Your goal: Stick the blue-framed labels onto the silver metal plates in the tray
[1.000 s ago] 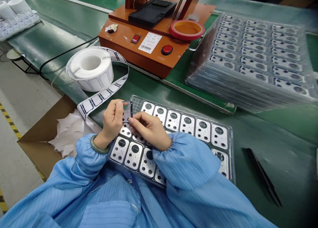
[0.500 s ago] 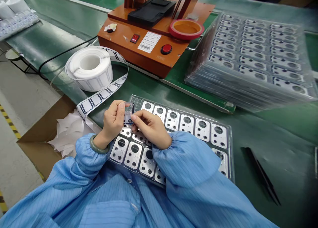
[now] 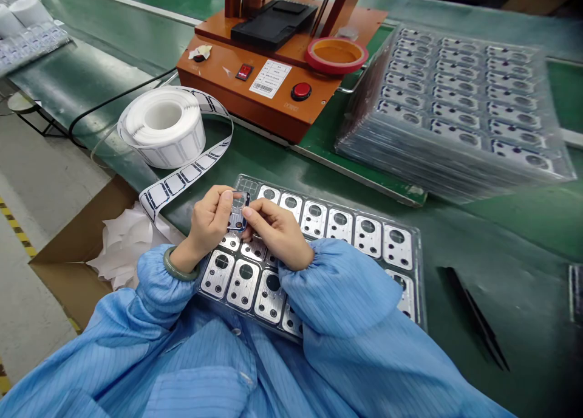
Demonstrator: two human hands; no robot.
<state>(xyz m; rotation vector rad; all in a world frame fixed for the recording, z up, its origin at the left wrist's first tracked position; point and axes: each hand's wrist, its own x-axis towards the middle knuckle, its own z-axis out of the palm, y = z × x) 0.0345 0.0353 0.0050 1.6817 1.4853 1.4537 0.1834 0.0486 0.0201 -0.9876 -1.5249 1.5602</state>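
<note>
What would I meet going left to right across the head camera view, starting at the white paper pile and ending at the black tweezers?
White paper pile → left hand → small plate at the fingertips → right hand → black tweezers.
</note>
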